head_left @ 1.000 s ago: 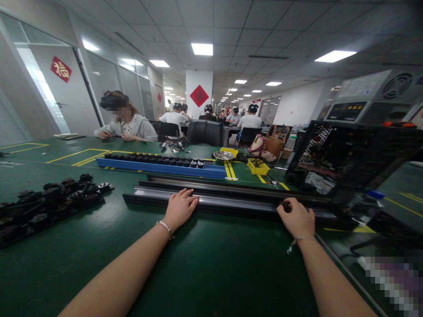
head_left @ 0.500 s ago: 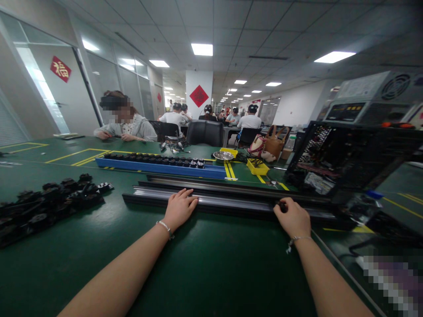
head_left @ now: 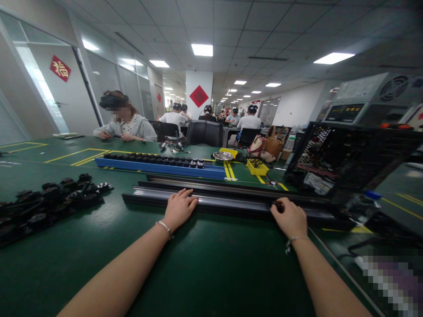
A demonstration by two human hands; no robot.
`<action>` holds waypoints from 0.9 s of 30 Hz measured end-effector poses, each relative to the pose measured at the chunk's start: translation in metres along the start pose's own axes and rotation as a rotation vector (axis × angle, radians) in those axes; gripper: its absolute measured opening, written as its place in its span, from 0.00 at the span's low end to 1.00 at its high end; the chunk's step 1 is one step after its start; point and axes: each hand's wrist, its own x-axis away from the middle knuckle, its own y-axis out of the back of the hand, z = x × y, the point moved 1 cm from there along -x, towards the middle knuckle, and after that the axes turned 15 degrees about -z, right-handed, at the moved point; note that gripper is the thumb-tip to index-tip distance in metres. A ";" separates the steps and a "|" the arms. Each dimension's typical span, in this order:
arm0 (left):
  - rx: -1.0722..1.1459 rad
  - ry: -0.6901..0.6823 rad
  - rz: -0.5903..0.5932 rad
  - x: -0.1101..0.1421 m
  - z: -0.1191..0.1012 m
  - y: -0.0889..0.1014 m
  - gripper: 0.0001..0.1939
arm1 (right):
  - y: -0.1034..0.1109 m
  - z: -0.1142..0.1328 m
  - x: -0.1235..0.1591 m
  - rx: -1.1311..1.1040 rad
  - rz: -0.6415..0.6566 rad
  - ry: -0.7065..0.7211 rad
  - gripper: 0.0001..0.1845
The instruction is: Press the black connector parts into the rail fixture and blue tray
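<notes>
A long black rail [head_left: 231,204] with a shiny channel lies across the green table. Over its left half rests my left hand [head_left: 179,208], fingers on top and closed on the rail's near side. Farther right, my right hand [head_left: 291,218] pinches a small black part [head_left: 279,206] at the channel; its shape is mostly covered by the fingers. Just behind lies a second black rail [head_left: 211,186], parallel to the first and touched by neither hand.
Black parts [head_left: 49,200] are piled at left. Behind the rails stands a blue rail [head_left: 155,168] filled with black pieces. A metal bowl [head_left: 223,156], yellow bin [head_left: 257,168] and open computer case [head_left: 313,163] are farther right. A co-worker [head_left: 127,123] sits across the table.
My right hand has shifted slightly left along the rail with the small black part. My left hand stays in place on the rail.
</notes>
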 end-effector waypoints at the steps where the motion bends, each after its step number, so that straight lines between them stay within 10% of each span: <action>1: 0.001 0.004 0.000 0.000 0.000 0.000 0.18 | 0.000 0.001 0.000 -0.011 -0.004 0.010 0.12; 27: -0.010 -0.011 -0.014 0.000 0.000 -0.001 0.19 | 0.001 0.015 0.002 -0.046 0.025 0.058 0.10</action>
